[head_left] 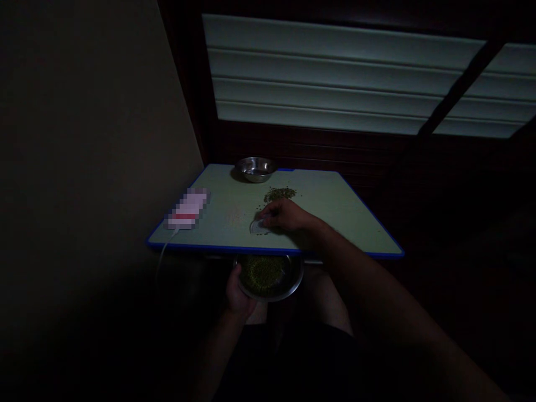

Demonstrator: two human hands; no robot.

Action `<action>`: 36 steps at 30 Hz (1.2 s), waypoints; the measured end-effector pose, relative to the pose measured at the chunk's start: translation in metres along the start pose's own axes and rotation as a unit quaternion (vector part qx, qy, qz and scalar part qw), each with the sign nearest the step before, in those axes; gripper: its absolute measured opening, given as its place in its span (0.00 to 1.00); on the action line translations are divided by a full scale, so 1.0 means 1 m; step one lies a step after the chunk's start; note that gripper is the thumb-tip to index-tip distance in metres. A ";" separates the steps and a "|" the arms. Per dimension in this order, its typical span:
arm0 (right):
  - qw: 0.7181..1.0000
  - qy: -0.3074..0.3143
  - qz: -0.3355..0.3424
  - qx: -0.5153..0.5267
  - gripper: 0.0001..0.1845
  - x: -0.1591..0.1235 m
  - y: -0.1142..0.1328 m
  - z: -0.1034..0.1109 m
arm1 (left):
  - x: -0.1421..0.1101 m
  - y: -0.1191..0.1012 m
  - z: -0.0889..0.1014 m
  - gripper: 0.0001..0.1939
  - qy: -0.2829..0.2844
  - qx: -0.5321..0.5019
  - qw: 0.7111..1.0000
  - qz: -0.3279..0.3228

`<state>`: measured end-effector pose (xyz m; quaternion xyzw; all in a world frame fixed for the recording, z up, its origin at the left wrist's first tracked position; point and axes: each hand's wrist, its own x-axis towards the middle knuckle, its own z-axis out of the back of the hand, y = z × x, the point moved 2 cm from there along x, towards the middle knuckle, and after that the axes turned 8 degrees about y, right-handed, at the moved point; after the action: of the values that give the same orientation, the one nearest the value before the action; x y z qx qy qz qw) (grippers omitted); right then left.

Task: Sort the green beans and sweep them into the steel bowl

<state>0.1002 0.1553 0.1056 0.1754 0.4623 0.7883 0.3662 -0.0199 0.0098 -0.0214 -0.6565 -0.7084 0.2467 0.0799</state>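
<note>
My left hand (240, 293) grips the left rim of a metal bowl (293, 286), which sits just below the table's front edge. Small green beans (262, 273) cover much of its inside. Above the tabletop, my right hand (285, 215) pinches a flat, clear plastic scraper-like piece (256, 226) against the surface. A few beans lie along that piece's lower edge. Just behind my right hand is a spread pile of beans (280, 194) on the table. The room is dim, so finer details are hard to make out.
The pale table (347, 223) has a blue rim. A second metal bowl (256, 170) stands near its back edge. At the left lies a blurred-out device (187, 208) with a white cable (160, 257) hanging over the front. A wall and a slatted window (326, 78) bound the table.
</note>
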 end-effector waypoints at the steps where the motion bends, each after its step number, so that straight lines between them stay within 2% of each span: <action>1: 1.000 0.003 -0.002 0.003 0.13 -0.003 0.001 -0.002 | 0.000 0.000 0.000 0.18 0.001 -0.002 1.000 0.001; 6: 1.000 -0.010 -0.011 0.023 0.12 -0.019 0.002 -0.012 | -0.001 0.000 -0.001 0.17 0.006 -0.002 1.000 0.016; 13: 1.000 -0.012 0.006 -0.024 0.11 -0.035 0.009 -0.019 | -0.001 0.003 0.001 0.18 0.015 -0.010 0.999 0.028; 31: 0.999 -0.032 0.015 0.037 0.10 -0.046 0.003 -0.027 | -0.001 0.002 -0.003 0.16 0.012 -0.009 1.000 0.024; 36: 0.998 -0.033 0.027 0.046 0.10 -0.048 0.005 -0.025 | -0.003 0.001 -0.005 0.16 -0.009 0.007 1.000 0.023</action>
<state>0.1147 0.1033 0.1000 0.2304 0.4805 0.7696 0.3518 -0.0159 0.0083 -0.0166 -0.6697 -0.6919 0.2596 0.0725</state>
